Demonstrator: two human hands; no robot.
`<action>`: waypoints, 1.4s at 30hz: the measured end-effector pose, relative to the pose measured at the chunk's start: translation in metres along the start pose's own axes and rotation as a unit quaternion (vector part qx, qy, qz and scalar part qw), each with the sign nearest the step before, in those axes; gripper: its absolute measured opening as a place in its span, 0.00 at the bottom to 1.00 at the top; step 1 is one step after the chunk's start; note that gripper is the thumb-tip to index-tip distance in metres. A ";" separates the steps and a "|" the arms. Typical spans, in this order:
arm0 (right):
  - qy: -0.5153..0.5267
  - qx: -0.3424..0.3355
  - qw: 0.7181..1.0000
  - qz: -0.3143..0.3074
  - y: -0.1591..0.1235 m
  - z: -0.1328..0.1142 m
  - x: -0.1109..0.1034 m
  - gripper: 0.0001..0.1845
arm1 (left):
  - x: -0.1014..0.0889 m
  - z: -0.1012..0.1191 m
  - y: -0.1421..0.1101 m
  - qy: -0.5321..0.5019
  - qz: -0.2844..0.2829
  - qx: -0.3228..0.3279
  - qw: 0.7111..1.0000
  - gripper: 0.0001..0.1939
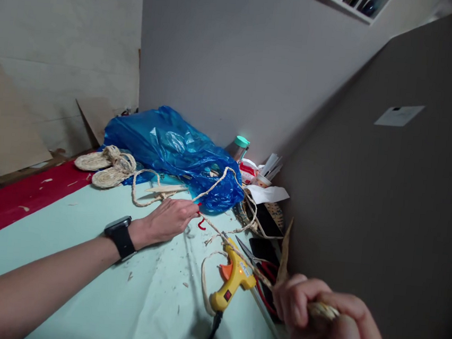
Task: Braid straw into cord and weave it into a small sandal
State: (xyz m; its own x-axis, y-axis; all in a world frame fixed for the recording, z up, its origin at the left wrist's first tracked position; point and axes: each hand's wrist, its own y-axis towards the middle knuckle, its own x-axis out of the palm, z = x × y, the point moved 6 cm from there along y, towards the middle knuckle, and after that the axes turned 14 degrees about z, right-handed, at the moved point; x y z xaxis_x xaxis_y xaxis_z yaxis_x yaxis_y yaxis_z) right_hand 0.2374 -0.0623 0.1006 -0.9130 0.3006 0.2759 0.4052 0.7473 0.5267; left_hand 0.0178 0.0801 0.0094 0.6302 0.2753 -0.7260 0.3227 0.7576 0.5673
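Note:
My left hand, with a black watch on its wrist, is closed over the pale green table cover, pinching a braided straw cord. A bit of red string shows at its fingertips. From there the cord runs to the lower right, passing above a yellow glue gun. My right hand is closed around the cord's other end, where a straw-coloured bundle shows between the fingers and a dry strip sticks up. Beyond my left hand, more cord loops over a blue plastic bag.
Woven straw slippers lie at the back left, by a red cloth. Scissors and a dark phone are right of the glue gun. A green-lidded bottle stands against the wall. A grey panel borders the right side.

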 end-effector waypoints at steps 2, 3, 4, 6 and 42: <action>-0.018 0.022 0.999 0.042 0.011 0.003 0.003 0.12 | -0.002 -0.001 0.002 -0.011 0.022 -0.016 1.000 0.09; -0.024 0.024 0.998 0.061 0.018 0.005 0.004 0.13 | -0.003 -0.002 0.004 -0.023 0.032 -0.023 0.999 0.09; -0.027 0.019 0.997 0.072 0.025 0.006 0.006 0.13 | -0.004 -0.002 0.005 -0.040 0.040 -0.031 0.998 0.09; -0.028 0.003 0.996 0.083 0.041 0.008 0.008 0.12 | -0.005 -0.001 0.009 -0.087 0.043 -0.049 0.994 0.08; 0.036 -0.031 0.993 0.110 0.083 0.071 -0.023 0.11 | 0.006 -0.033 0.001 -0.460 0.081 -0.331 0.820 0.10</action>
State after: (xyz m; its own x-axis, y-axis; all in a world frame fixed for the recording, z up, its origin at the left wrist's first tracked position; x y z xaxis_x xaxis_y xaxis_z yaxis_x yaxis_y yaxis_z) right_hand 0.2886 0.0349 0.0805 -0.7973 0.4079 0.4449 0.5985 0.6299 0.4950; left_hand -0.0011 0.1025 -0.0074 0.9913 0.0710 0.1107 -0.0792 0.9943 0.0716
